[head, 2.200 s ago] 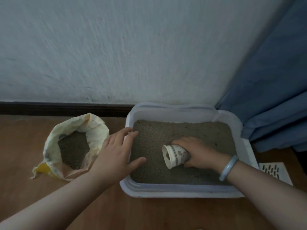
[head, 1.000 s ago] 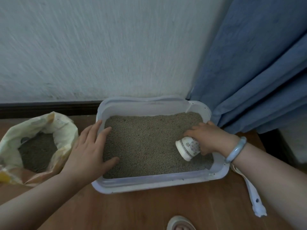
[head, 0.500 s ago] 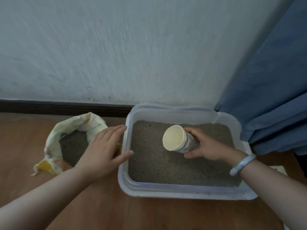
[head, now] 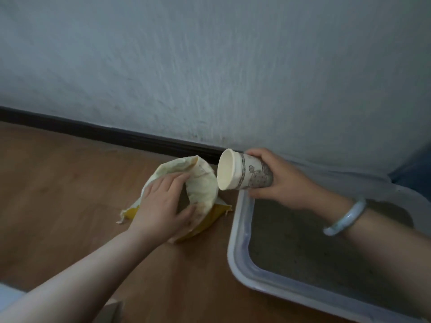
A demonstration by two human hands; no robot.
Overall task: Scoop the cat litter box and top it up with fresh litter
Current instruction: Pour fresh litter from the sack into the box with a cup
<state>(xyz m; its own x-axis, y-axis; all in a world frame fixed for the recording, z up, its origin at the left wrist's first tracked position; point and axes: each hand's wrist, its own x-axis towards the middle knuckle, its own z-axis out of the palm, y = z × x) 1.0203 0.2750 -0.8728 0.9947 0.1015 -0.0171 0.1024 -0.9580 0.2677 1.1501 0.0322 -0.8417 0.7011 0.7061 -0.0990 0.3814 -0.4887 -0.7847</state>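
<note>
A white litter box (head: 238,243) filled with grey litter (head: 303,248) sits on the wooden floor at the right. To its left stands an open yellow and cream litter bag (head: 203,183). My right hand (head: 282,180) grips a patterned paper cup (head: 242,172) on its side, its empty mouth facing left toward the bag, above the box's far left corner. The near rim of the bag's opening is held by my left hand (head: 163,203), thumb on the bag's front.
A white wall with a dark baseboard (head: 112,134) runs behind the bag and box. A blue curtain edge (head: 415,169) shows at the far right. A pale object (head: 9,297) lies at the bottom left corner on the wooden floor (head: 58,183).
My right hand lifted the cup out of the litter box and carried it left to the bag. My left hand left the box's rim and took hold of the bag's opening.
</note>
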